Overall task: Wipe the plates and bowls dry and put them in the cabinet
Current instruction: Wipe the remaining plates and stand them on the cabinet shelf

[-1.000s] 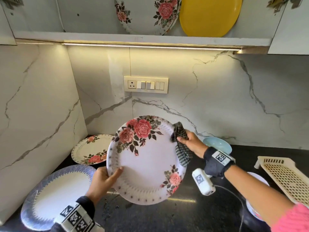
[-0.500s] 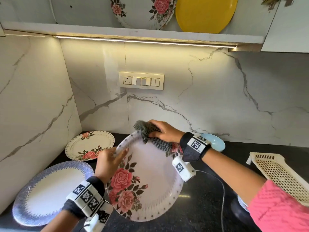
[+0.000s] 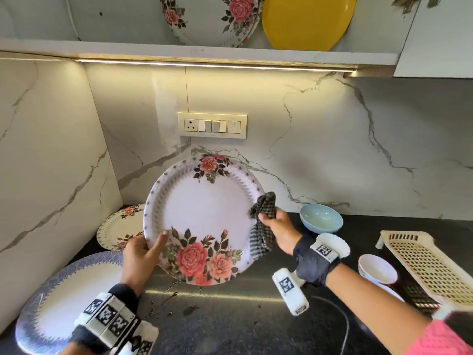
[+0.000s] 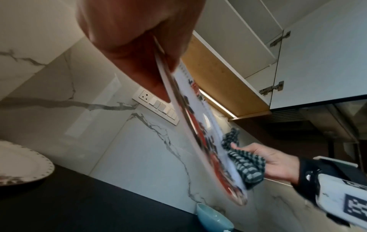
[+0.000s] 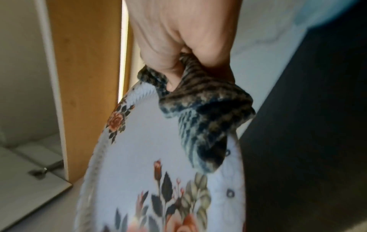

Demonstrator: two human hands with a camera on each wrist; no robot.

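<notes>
A white rose-patterned plate is held tilted up above the dark counter, its face toward me. My left hand grips its lower left rim, thumb on the face. At the plate's right rim my right hand clutches a dark checked cloth and presses it against the rim. Another rose plate and a blue-rimmed plate lie on the counter at the left. A light blue bowl and a white bowl stand at the right.
The open cabinet shelf above carries upright rose plates and a yellow plate. A cream perforated tray lies at the right on the counter. A switch panel sits on the marble wall.
The plate has been turned in my hands, the big roses now at the bottom, and tipped upright. My right hand with the cloth went from the top rim round to the right rim.
</notes>
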